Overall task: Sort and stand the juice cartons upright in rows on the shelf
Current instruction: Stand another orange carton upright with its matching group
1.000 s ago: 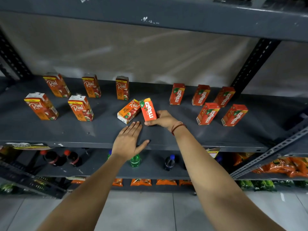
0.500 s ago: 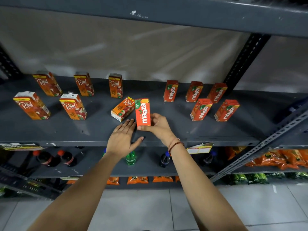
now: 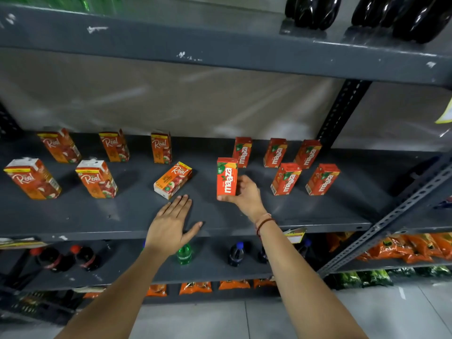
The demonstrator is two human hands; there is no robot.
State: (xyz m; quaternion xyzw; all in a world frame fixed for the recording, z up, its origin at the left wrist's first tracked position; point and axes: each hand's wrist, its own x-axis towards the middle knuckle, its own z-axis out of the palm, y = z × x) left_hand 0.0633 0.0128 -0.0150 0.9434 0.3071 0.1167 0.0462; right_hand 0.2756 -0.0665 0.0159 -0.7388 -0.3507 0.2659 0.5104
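My right hand grips a red Maaza carton and holds it upright on the grey shelf, left of the other Maaza cartons. Several Maaza cartons stand in two rows on the right, among them the nearest front one. On the left stand several Real cartons in two rows, such as the front one. One Real carton lies flat on its side in the middle. My left hand rests flat and open on the shelf just in front of that lying carton.
The upper shelf carries dark bottles overhead. Soda bottles and orange snack packets fill the lower shelves. A slotted upright post and a diagonal brace bound the right side.
My right hand carried the Maaza carton to the right, away from the lying Real carton, and turned it upright. My left hand stayed flat on the shelf.
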